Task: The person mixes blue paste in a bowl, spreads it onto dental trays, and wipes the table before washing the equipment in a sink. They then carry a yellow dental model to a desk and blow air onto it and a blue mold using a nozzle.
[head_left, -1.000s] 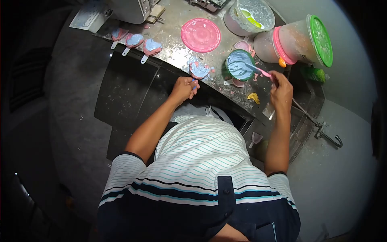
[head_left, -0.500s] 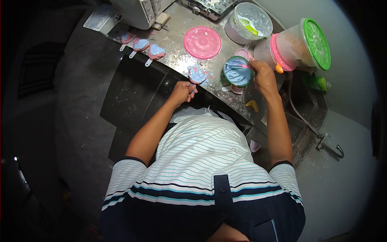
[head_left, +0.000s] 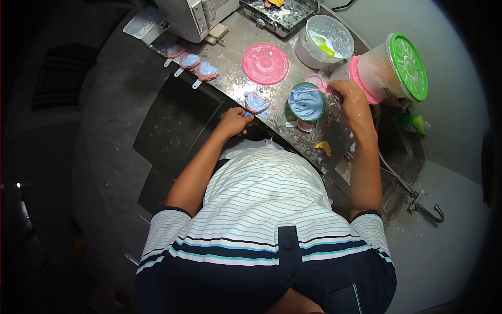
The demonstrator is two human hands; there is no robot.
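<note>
My left hand (head_left: pixel 234 123) is closed on the blue handle (head_left: pixel 248 113) of a dental impression tray (head_left: pixel 257 103), which is at the counter's front edge. Blue paste covers the tray, with pink material showing at its rim. My right hand (head_left: pixel 351 99) grips a pink mixing spatula (head_left: pixel 321 90), its blade reaching into the paste at the rim of a green mixing bowl (head_left: pixel 307 102). The bowl holds smooth, streaked blue paste (head_left: pixel 306 103). Pale pink trays (head_left: pixel 305 125) stick out near the bowl's front and back.
Several paste-filled trays (head_left: pixel 207 71) line the counter edge at left. A pink lid (head_left: pixel 265 64) lies behind. A white-crusted bucket (head_left: pixel 325 44) and a green-lidded tub (head_left: pixel 381 68) stand at the back right. A yellow scrap (head_left: pixel 323 148) lies near the front; a tap (head_left: pixel 426 208) is at right.
My right hand has moved slightly right, away from the bowl, leaving more of the pink spatula showing. My left hand stays at the tray handle. The whole view has shifted a little.
</note>
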